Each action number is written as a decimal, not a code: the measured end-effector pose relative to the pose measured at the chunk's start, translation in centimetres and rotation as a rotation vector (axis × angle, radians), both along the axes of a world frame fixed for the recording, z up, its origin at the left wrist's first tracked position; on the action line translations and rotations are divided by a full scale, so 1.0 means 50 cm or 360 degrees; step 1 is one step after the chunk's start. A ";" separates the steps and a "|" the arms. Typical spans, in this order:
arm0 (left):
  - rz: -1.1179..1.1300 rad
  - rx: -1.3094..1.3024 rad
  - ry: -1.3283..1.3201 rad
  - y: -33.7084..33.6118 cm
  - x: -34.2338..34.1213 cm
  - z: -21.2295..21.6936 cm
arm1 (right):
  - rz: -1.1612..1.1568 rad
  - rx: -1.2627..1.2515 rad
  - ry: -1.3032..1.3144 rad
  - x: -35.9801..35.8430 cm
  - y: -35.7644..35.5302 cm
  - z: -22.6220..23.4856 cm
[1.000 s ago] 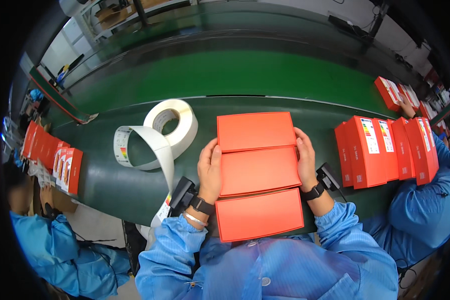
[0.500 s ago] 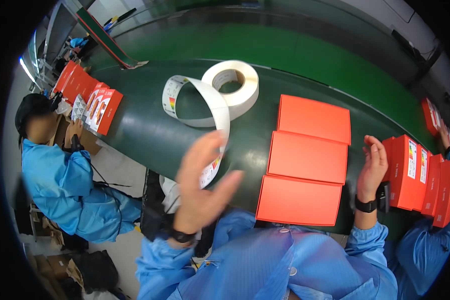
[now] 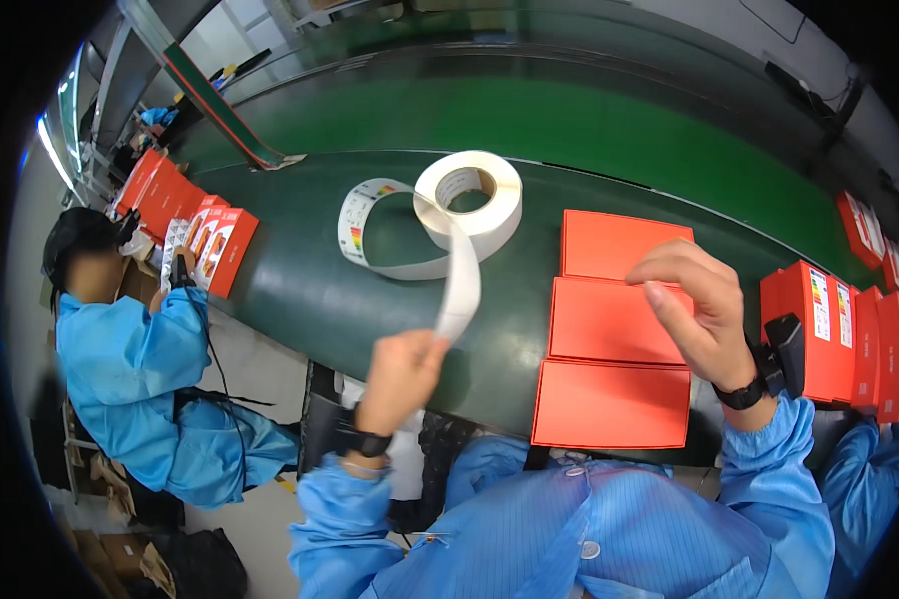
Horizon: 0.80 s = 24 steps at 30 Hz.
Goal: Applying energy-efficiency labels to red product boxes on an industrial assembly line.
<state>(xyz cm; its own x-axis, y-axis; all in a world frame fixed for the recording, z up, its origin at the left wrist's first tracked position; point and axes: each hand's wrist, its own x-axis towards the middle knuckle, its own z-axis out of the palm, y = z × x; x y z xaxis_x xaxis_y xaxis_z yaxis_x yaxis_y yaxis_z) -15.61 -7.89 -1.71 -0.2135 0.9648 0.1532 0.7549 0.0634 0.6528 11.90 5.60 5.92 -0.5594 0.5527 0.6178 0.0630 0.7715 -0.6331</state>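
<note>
My left hand (image 3: 402, 384) is closed on the loose end of a white label strip (image 3: 459, 290), just over the near edge of the table. From there the strip runs up and loops round to a large label roll (image 3: 494, 222) lying on its side. Coloured bar prints show on the looped part. Over the red boxes hangs my right hand (image 3: 704, 314), fingers curved and apart, with nothing in it. Three flat red boxes lie in a column: a far box (image 3: 609, 235), a middle box (image 3: 599, 319), partly behind my right hand, and a near box (image 3: 609, 404).
Red boxes with labels (image 3: 814, 329) stand upright in a row at the right. At the left a person in blue (image 3: 135, 369) handles red and white boxes (image 3: 225, 255). A slanted post (image 3: 220, 110) rises behind the dark green table (image 3: 310, 290); a green belt (image 3: 589, 110) runs along the back.
My left hand has gone from open to closed on the label strip, pulling it straighter. My right hand has moved left, from beside the red boxes to above them.
</note>
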 end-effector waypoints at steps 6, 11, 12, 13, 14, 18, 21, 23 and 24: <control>-0.0026 0.0145 -0.2044 -0.031 -0.145 0.163 | 0.0443 0.0342 -0.0510 -0.105 0.020 0.018; -0.0112 -0.0061 -0.2552 -0.096 -0.224 0.181 | 0.0358 0.0753 -0.0275 -0.270 -0.003 -0.006; -0.0081 -0.0113 -0.2656 -0.105 -0.227 0.182 | 0.0320 0.0811 -0.0264 -0.303 -0.006 -0.010; -0.0061 -0.0175 -0.2639 -0.118 -0.224 0.190 | 0.0398 0.0769 -0.0192 -0.339 -0.011 -0.008; -0.0001 -0.0236 -0.2493 -0.127 -0.220 0.198 | 0.0321 0.0811 -0.0076 -0.372 -0.013 -0.011; 0.0036 -0.0272 -0.1879 -0.156 -0.198 0.229 | 0.0395 0.0634 0.0224 -0.502 0.015 -0.042; 0.0299 -0.0146 -0.0240 -0.191 -0.183 0.260 | 0.0549 0.0234 0.0195 -0.552 0.016 -0.068; 0.0384 -0.0036 0.0738 -0.194 -0.148 0.267 | 0.0577 0.0196 0.0155 -0.570 0.025 -0.078; 0.0370 -0.0036 0.0734 -0.197 -0.143 0.278 | 0.0596 0.0247 0.0135 -0.570 0.027 -0.076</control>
<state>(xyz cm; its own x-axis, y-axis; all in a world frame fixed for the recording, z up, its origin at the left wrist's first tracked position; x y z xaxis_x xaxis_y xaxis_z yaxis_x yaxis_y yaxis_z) -22.74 -17.73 12.17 -0.3380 0.9040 0.2619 0.9281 0.2739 0.2522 -16.61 6.95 2.12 -0.6478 0.2171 0.7302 -0.2875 0.8180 -0.4982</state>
